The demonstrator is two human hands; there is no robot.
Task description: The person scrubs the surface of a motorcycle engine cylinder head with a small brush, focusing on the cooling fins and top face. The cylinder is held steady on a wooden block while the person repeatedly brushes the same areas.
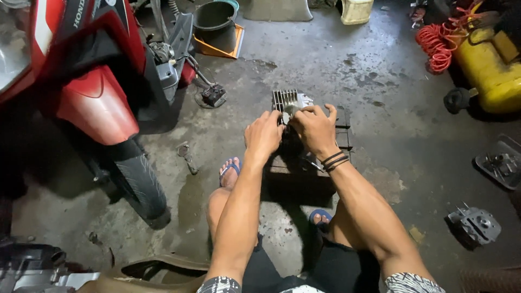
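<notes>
Both hands meet at the centre of the frame over one finned grey metal engine cylinder (290,101). Left hand (264,135) is curled with its fingers pressing on the near edge of the part, and right hand (315,127), with three dark bands at the wrist, pinches a small pale piece against the cylinder's side; what that piece is cannot be told. The cylinder sits just above centre on a low dark crate (304,163) on the wet concrete floor (336,65). Its cooling fins show as a row of thin parallel ribs on the far side, dull silver and greasy.

Two feet in blue flip-flops (230,167) rest on the floor below the crate.

One red motorcycle (92,81) fills the upper left, its front tyre reaching toward the lower left. One dark round bucket (215,21) stands on an orange tray at top centre; its contents are hidden. One yellow air compressor tank (488,70) with one coiled red hose (437,43) lies at the upper right. Two loose grey engine parts sit at the right edge: one in a flat tray (502,163), one on the floor (475,224) at the lower right.
</notes>
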